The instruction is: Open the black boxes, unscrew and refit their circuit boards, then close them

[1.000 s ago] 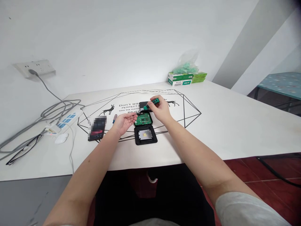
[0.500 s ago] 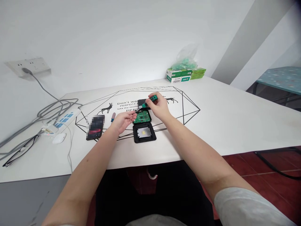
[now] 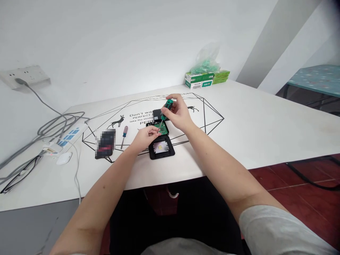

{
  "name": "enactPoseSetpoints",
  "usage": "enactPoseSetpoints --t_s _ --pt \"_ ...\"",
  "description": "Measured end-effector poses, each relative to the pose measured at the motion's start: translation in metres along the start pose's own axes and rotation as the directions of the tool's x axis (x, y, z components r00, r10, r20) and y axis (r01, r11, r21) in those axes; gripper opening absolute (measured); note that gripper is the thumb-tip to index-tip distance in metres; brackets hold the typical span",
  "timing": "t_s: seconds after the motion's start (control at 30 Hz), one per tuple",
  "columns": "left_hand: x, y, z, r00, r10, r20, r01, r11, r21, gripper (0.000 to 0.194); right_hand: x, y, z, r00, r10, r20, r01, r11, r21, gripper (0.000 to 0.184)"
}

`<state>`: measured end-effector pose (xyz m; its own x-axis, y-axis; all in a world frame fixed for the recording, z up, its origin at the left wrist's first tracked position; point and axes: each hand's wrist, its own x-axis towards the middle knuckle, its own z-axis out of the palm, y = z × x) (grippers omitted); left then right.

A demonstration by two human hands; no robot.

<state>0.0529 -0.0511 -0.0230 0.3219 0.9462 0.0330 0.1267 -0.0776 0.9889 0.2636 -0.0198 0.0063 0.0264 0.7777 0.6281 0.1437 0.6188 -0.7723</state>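
Note:
My right hand point(image 3: 181, 112) is closed round the green-and-black handle of a screwdriver point(image 3: 168, 104). The screwdriver points steeply down, its shaft over a green circuit board point(image 3: 164, 129) in a black case. At the board's left front, my left hand point(image 3: 143, 139) has its thumb and fingers pinched together by the tip; what they grip is too small to make out. Just in front lies a black square cover point(image 3: 172, 150) with a silvery metal plate point(image 3: 161, 147). Another black piece point(image 3: 157, 114) with a small label sits behind the board, partly hidden by my right hand.
Left of my hands lie a second screwdriver point(image 3: 124, 133) and a phone point(image 3: 105, 143). Further left are a power strip point(image 3: 71, 136), a white earbud case point(image 3: 64, 158), glasses point(image 3: 21, 174) and loose cables. Green-and-white boxes point(image 3: 199, 80) with a plastic bag stand by the wall.
My right hand has tilted the screwdriver from slanting to nearly upright over the board. My left hand has moved right and its fingers have closed into a pinch. The view has shifted slightly.

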Motion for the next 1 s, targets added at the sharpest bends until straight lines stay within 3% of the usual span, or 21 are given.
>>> enactPoseSetpoints --t_s 0.2,0.47,0.77,1.0 --pt "-0.006 0.005 0.015 0.986 0.066 0.152 -0.093 0.979 0.179 0.022 -0.006 -0.023 -0.003 0.977 -0.095 0.192 0.106 0.993 -0.050 0.041" --pt "-0.006 0.004 0.020 0.976 0.070 0.207 -0.125 0.956 0.267 0.018 -0.009 -0.033 -0.001 0.937 -0.151 0.314 0.185 0.980 -0.079 0.026" --pt "-0.007 0.007 0.017 0.954 0.072 0.292 -0.174 0.925 0.337 0.014 -0.010 -0.033 -0.001 0.950 -0.136 0.281 0.151 0.988 -0.033 0.019" --pt "-0.007 0.006 0.015 0.930 0.084 0.357 -0.230 0.892 0.390 0.011 -0.014 -0.033 0.007 0.939 -0.177 0.294 0.161 0.984 0.080 0.025"
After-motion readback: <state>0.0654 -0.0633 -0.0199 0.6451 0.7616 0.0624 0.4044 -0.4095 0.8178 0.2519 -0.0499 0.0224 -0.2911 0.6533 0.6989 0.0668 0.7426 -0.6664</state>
